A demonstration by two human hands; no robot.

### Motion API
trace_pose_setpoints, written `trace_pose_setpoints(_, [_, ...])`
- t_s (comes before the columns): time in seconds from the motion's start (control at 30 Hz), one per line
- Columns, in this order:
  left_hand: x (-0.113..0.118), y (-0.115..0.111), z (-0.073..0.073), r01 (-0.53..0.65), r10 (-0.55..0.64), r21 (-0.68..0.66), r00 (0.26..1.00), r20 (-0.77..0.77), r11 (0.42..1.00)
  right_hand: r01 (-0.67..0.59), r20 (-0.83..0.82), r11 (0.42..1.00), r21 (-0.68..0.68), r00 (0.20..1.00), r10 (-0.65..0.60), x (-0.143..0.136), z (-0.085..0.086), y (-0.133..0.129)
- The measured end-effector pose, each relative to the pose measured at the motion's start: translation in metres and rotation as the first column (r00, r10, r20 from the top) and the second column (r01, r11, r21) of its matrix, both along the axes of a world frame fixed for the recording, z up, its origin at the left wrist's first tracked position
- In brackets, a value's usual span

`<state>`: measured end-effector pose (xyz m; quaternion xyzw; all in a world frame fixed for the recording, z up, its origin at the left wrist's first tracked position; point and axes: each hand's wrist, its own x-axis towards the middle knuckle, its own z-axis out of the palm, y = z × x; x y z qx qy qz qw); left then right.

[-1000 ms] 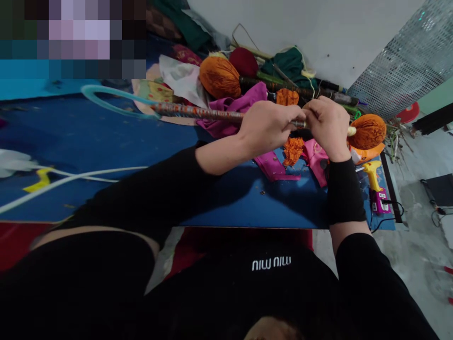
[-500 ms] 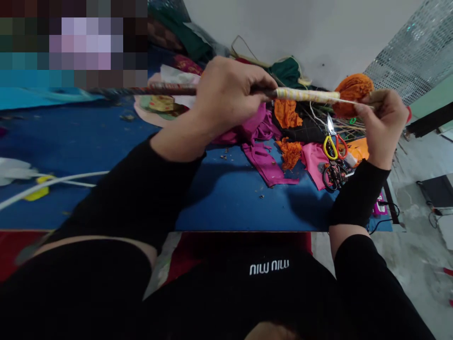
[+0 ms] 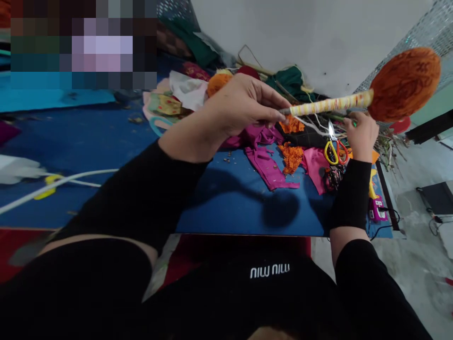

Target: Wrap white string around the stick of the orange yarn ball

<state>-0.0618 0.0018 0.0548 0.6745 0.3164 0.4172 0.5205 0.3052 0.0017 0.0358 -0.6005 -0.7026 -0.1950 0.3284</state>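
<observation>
My left hand (image 3: 244,106) grips a stick near its bare part, fingers closed around it. Pale white-and-yellow strip is wound along the stick (image 3: 329,105), and a round orange cloth-covered head (image 3: 405,85) forms its right end, raised above the table. Below that head is my right hand (image 3: 364,134), its fingers curled over a bundle of twigs; whatever is in them is hidden. A loose white string (image 3: 311,126) hangs below the wrapped stick. Scissors with yellow and red handles (image 3: 331,152) lie just left of my right hand.
Magenta cloth scraps (image 3: 271,167), orange scraps (image 3: 293,158) and a pink piece (image 3: 314,165) lie on the blue table (image 3: 226,208). A white cable (image 3: 71,178) crosses the left side. A purple power strip (image 3: 378,210) sits at the right edge, before the white wall (image 3: 300,38).
The stick's orange head has swung to the right and into full view, tilting upward. My right hand has left the wrapping and dropped lower, toward the twigs. My left hand still grips the stick.
</observation>
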Motion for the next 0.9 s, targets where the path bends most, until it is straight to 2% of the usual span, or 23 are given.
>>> trace_pose_setpoints(0.03, [0.004, 0.0, -0.003, -0.011, 0.012, -0.037, 1.0, 0.011, 0.999, 0.074, -0.021, 0.997, 0.022, 0.997, -0.074, -0.013, 0.001, -0.002])
trace_pose_setpoints(0.07, [0.008, 0.0, -0.005, -0.019, 0.02, -0.063, 1.0, 0.01, 0.998, 0.091, -0.053, 0.996, 0.026, 0.995, -0.089, -0.028, 0.002, -0.005])
trace_pose_setpoints(0.1, [0.011, -0.001, -0.007, -0.029, 0.029, -0.08, 1.0, 0.007, 0.996, -0.044, -0.067, 0.999, -0.026, 0.997, 0.043, -0.045, 0.002, -0.008])
trace_pose_setpoints(0.13, [0.014, -0.001, -0.009, -0.038, 0.038, -0.088, 0.999, 0.003, 0.995, -0.214, -0.117, 0.974, -0.073, 0.972, 0.205, -0.063, 0.001, -0.011])
trace_pose_setpoints(0.2, [0.017, 0.0, -0.011, -0.057, 0.057, -0.089, 0.998, -0.003, 0.994, -0.466, -0.261, 0.877, -0.121, 0.867, 0.425, -0.097, -0.003, -0.016])
trace_pose_setpoints(0.23, [0.018, 0.0, -0.012, -0.062, 0.062, -0.09, 0.998, -0.004, 0.994, -0.534, -0.319, 0.836, -0.126, 0.82, 0.475, -0.112, -0.006, -0.018])
trace_pose_setpoints(0.3, [0.018, 0.002, -0.012, -0.074, 0.075, -0.105, 0.997, 0.012, 0.992, -0.588, -0.407, 0.8, -0.125, 0.765, 0.499, -0.133, -0.014, -0.021])
trace_pose_setpoints(0.4, [0.017, 0.005, -0.011, -0.065, 0.076, -0.16, 0.995, 0.062, 0.985, -0.522, -0.463, 0.849, -0.08, 0.774, 0.432, -0.147, -0.024, -0.027])
trace_pose_setpoints(0.47, [0.017, 0.006, -0.01, -0.066, 0.086, -0.195, 0.992, 0.095, 0.979, -0.426, -0.424, 0.904, -0.014, 0.822, 0.381, -0.15, -0.026, -0.031])
trace_pose_setpoints(0.53, [0.019, 0.007, -0.01, -0.089, 0.112, -0.198, 0.988, 0.108, 0.976, -0.346, -0.34, 0.937, 0.052, 0.876, 0.342, -0.152, -0.026, -0.036])
trace_pose_setpoints(0.7, [0.025, 0.008, -0.013, -0.153, 0.167, -0.128, 0.981, 0.101, 0.98, -0.282, -0.165, 0.955, 0.096, 0.941, 0.295, -0.156, -0.023, -0.043])
trace_pose_setpoints(0.9, [0.028, 0.007, -0.014, -0.171, 0.176, -0.072, 0.982, 0.07, 0.983, -0.308, -0.067, 0.947, 0.091, 0.947, 0.315, -0.152, -0.017, -0.047])
